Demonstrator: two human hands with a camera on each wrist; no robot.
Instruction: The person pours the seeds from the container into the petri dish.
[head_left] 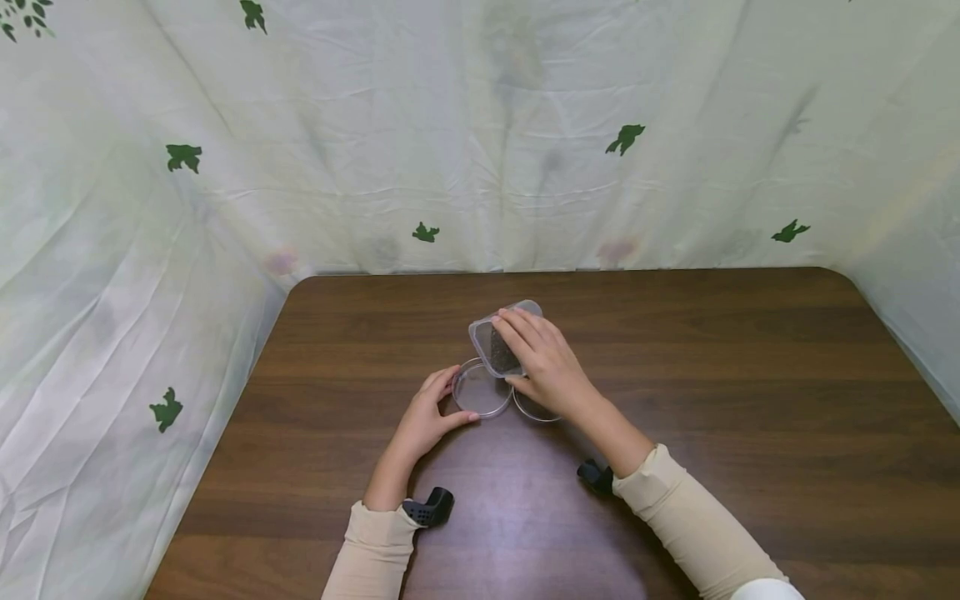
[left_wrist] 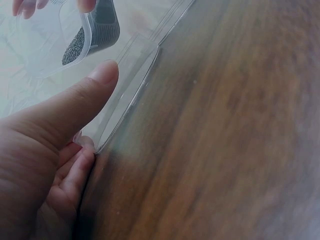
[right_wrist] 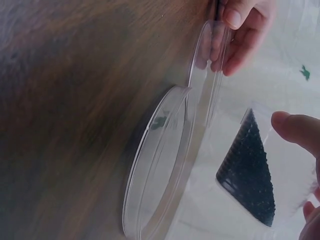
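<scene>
My left hand grips the side of a clear round petri dish on the table, thumb at its near rim and fingers around its left edge. Above this dish, my right hand holds a clear plastic container tilted over to the left. Dark fine granules lie heaped against one wall inside the container, as the right wrist view shows. A second clear petri dish sits right beside the first, partly hidden under my right hand in the head view. No granules can be made out in either dish.
The dark brown wooden table has rounded far corners. A pale curtain with green leaf-like patches hangs behind it and along the sides. Both wrists wear black devices beside beige sleeves.
</scene>
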